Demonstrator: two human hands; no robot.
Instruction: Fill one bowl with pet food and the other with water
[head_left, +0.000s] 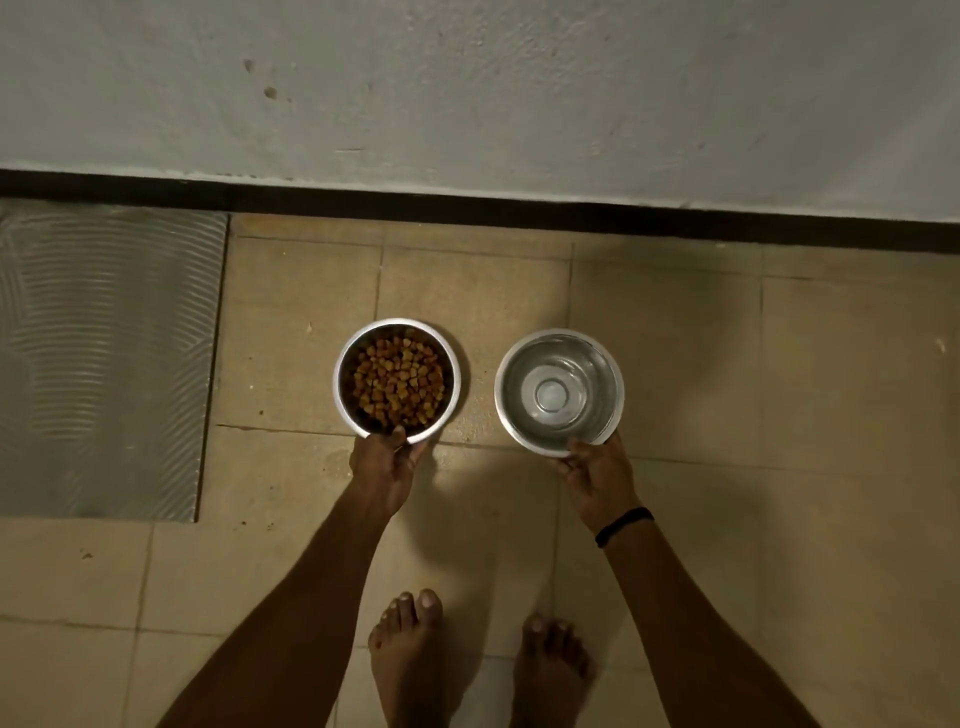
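1. The left hand (383, 467) is gripping the near rim of the food bowl (397, 381), thumb over the edge; brown pet food (399, 385) is filling it.
2. The right hand (598, 480), wearing a black wristband (623, 526), is pinching the near rim of the water bowl (559, 393), holding clear water.
3. The 2 steel bowls are sitting side by side, apart, over the tiled floor (727, 415) near the wall (467, 93).
4. 2 bare feet (405, 654) are standing below.

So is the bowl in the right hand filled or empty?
Filled: clear water shows in the steel bowl, its base visible through it. The right hand grips its near rim.
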